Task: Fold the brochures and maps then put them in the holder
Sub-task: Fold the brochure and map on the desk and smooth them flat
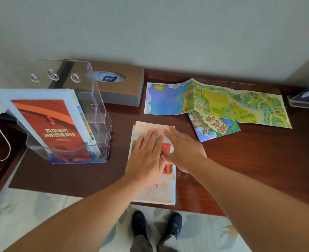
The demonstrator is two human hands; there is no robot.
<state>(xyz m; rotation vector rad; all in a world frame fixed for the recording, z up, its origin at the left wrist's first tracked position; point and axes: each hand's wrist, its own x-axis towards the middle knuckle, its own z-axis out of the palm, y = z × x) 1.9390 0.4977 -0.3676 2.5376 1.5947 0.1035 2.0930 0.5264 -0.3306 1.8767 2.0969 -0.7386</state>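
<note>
A folded pink and red brochure [155,193] lies on the dark wooden desk [241,170] near its front edge. My left hand [146,155] presses flat on it, fingers spread. Beside it, my right hand [184,150] also rests flat on the brochure's right side. A clear plastic holder [97,113] stands at the left with a red brochure [51,128] and other papers inside. A large colourful map [222,100] lies unfolded at the back right, and a smaller folded map [213,126] sits partly under it.
A brown tissue box [120,84] stands against the wall behind the holder. A clear stand with a dark card [306,99] sits at the far right. A white cable [2,135] hangs at the left. My shoes [157,226] show below the desk edge.
</note>
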